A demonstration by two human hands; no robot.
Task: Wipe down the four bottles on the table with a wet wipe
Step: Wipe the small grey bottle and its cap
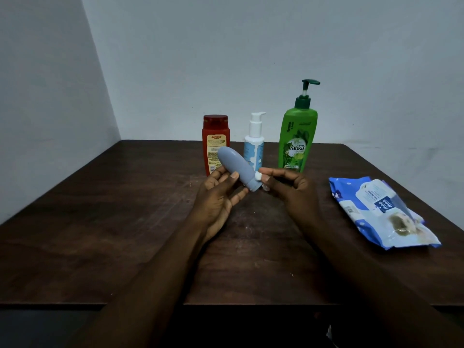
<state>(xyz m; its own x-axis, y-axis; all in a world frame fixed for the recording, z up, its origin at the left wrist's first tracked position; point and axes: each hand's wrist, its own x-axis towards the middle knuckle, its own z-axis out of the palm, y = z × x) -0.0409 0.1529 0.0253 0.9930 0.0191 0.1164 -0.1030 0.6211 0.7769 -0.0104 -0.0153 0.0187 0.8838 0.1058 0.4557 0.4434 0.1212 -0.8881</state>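
Dark brown wood, scuffed pale in the middle, makes the table (pixel 125 209), set into a corner of plain bluish-white walls (pixel 251 59). At its far edge stand three bottles: a red one (pixel 215 136), beside it a white pump bottle (pixel 254 139), then a tall green pump bottle (pixel 298 136). In front of the red one, the left hand (pixel 217 197) grips a tilted grey bottle (pixel 237 172), fingers curled around it. The right hand (pixel 288 189) pinches a small white wipe (pixel 259 176) against its lower end. Well right of the green bottle lies a blue wipes pack (pixel 384 214).

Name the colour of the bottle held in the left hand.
Plain grey bottle, seen best in the head view.
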